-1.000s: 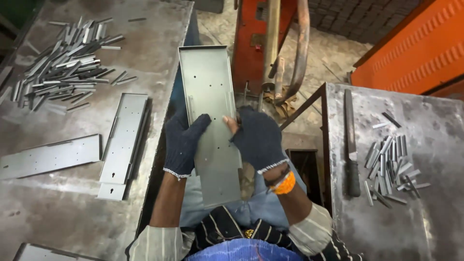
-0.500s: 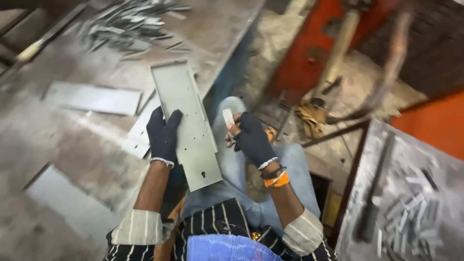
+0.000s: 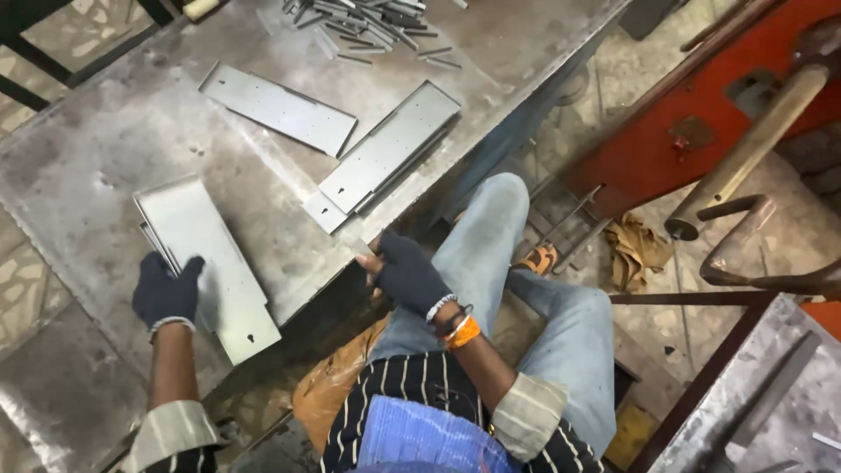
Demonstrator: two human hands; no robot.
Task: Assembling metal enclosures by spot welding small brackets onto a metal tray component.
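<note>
A long grey sheet-metal panel (image 3: 219, 263) with bent edges lies on the steel table (image 3: 105, 149), its near end sticking out over the table's front edge. My left hand (image 3: 166, 293), in a dark glove, grips the panel's left side with the thumb on top. My right hand (image 3: 405, 273), also gloved, is over my knee next to the table's edge. Its fingers are curled around what looks like a small metal strip (image 3: 362, 249).
Two stacked panels (image 3: 385, 149) and one flat panel (image 3: 280, 105) lie further back on the table, behind them a pile of narrow metal strips (image 3: 359, 17). A red machine (image 3: 701, 114) with a lever (image 3: 753, 149) stands to the right, a rag (image 3: 639, 250) on the floor. Second table (image 3: 771, 412) bottom right.
The panel was held up in front of me with both hands; my left hand has swung it left and down onto the table. My right hand has let go of it and dropped towards my knee.
</note>
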